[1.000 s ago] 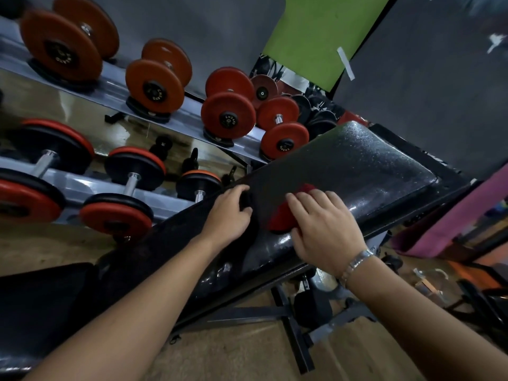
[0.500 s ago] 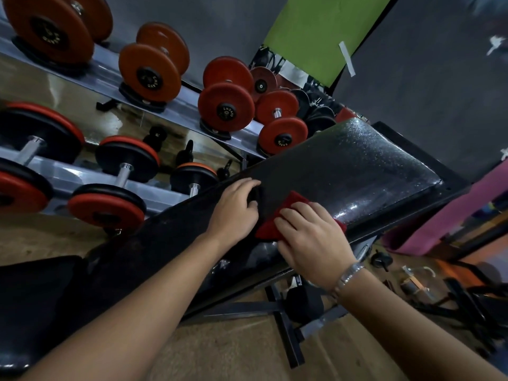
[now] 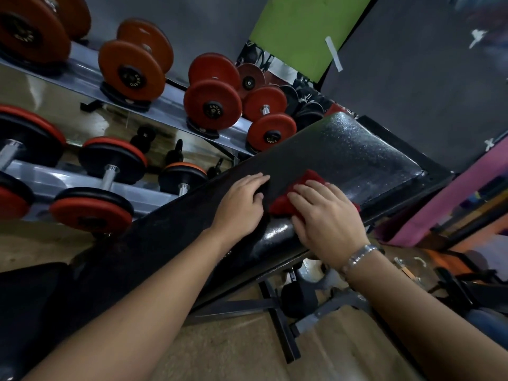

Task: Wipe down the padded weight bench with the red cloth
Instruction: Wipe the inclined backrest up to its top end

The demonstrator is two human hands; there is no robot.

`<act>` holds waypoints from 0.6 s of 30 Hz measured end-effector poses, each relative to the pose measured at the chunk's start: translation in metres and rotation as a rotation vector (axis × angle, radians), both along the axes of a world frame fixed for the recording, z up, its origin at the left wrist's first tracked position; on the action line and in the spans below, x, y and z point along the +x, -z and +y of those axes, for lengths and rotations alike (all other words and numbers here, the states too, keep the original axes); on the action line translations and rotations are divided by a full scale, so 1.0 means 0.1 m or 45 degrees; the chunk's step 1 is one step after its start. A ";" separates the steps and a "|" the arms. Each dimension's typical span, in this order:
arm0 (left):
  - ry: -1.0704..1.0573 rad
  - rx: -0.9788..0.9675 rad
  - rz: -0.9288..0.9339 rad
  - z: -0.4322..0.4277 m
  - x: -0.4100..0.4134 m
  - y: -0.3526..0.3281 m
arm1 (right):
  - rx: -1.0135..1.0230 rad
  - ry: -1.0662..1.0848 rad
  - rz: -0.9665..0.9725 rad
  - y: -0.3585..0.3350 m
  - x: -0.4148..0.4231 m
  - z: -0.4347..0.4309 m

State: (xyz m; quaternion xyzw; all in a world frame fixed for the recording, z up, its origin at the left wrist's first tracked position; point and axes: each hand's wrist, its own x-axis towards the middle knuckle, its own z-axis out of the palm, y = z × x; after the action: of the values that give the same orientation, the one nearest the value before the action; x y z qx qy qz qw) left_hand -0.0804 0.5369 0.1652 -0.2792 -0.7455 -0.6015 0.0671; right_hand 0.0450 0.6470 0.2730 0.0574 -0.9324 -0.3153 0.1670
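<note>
Where the black padded weight bench (image 3: pixel 357 158) runs slantwise across the view, lower left up to upper right, its textured pad shows a sheen at the raised far end and along the near edge. Behind it a two-tier dumbbell rack (image 3: pixel 170 111) of grey rails; the upper tier carries red-orange dumbbells (image 3: pixel 213 105), the lower tier black dumbbells with red rims (image 3: pixel 112 160). Tan floor (image 3: pixel 233 347) below, with the bench's dark steel frame (image 3: pixel 277 320) crossing it. Grey wall up top, and a green panel (image 3: pixel 299 31) fixed against it. Both forearms reach in from the bottom edge, bare. Left hand (image 3: pixel 242 204) lies palm-down on the pad near its far edge, fingers relaxed and laid along the surface, grasping nothing. Right hand (image 3: pixel 327 218) sits just beside it toward the near edge, fingers spread and fairly straight, pressing flat on the red cloth (image 3: pixel 309 178) rather than clenching it. Cloth is bunched on the pad about midway along the bench, mostly covered by the right hand; red folds poke out past the fingertips, at the side facing the left hand, and a little at the opposite side. Left thumb is close to the cloth; contact cannot be told. Silver bracelet (image 3: pixel 360 255) on the right wrist. Small strip of pale tape (image 3: pixel 334 53) at the green panel's edge.
</note>
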 end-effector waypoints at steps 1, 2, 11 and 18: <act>0.001 -0.001 0.005 0.00 0.00 0.02 | -0.007 0.043 0.002 0.03 -0.03 -0.04; 0.007 0.000 0.016 0.00 0.00 0.04 | -0.010 0.056 -0.015 0.08 -0.03 -0.07; 0.031 0.010 0.012 -0.02 0.03 0.08 | -0.031 -0.006 0.019 -0.05 0.16 0.13; 0.026 0.016 0.015 0.00 0.05 0.11 | -0.068 -0.173 -0.051 0.05 0.22 0.03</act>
State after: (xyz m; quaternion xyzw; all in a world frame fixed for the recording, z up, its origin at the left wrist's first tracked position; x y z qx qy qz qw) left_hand -0.0751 0.5369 0.1544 -0.2898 -0.7383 -0.6053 0.0670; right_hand 0.0669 0.6497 0.2676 0.1225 -0.9376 -0.2770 0.1706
